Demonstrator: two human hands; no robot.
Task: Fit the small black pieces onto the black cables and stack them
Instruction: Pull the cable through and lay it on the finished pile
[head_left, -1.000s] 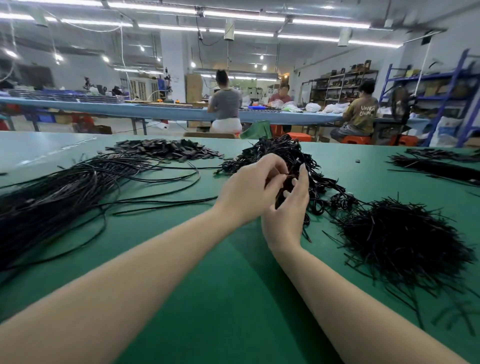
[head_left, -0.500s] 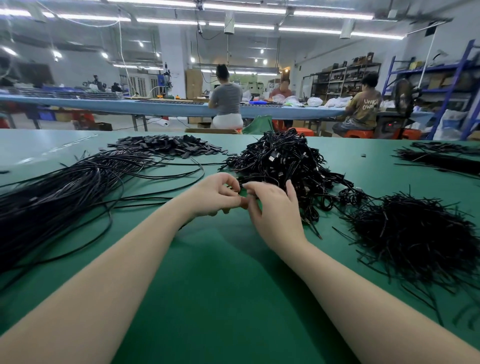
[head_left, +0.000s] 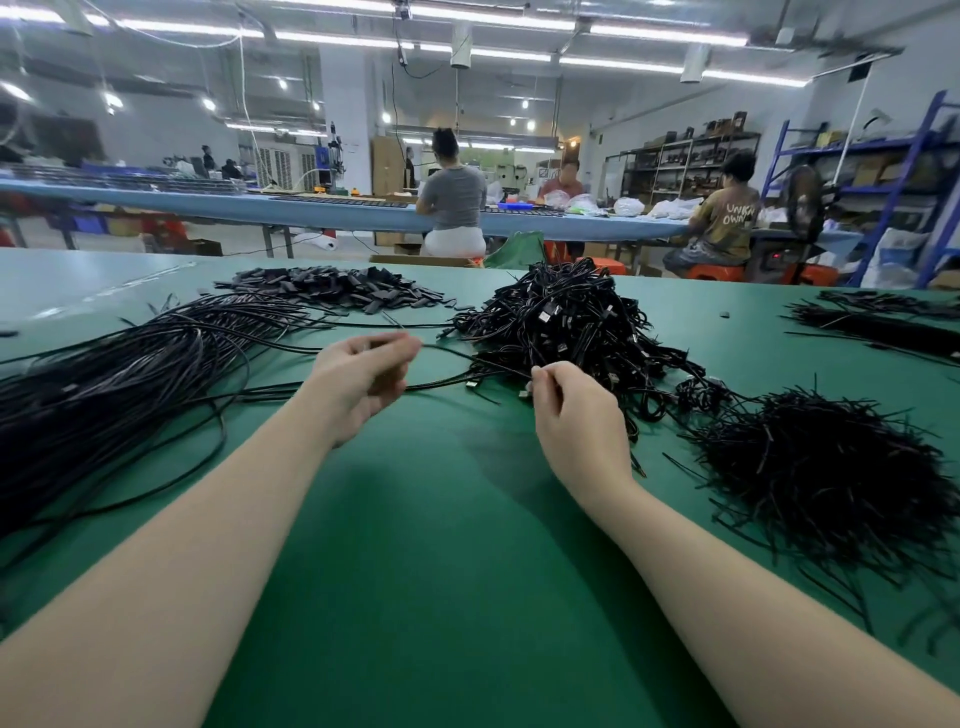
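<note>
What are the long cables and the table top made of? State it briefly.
Long cables: probably rubber or plastic jacketing, black with a slight sheen; they bend in loose curves.
Table top: a green mat, possibly rubber or vinyl, matte and smooth, with soft reflections.

A factory assembly hall: long green worktable (head_left: 467, 545) heaped with black cables (head_left: 130, 374), seated workers (head_left: 453, 200) at a blue bench (head_left: 311, 210), storage racks (head_left: 691, 161), strip lights (head_left: 519, 23) overhead

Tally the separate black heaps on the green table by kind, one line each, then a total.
Long loose cables: 1
Small flat black pieces: 1
Tangled cables with fitted ends: 1
Short black strips: 1
Far-right cable bundle, kind unclear: 1
Total: 5
</note>
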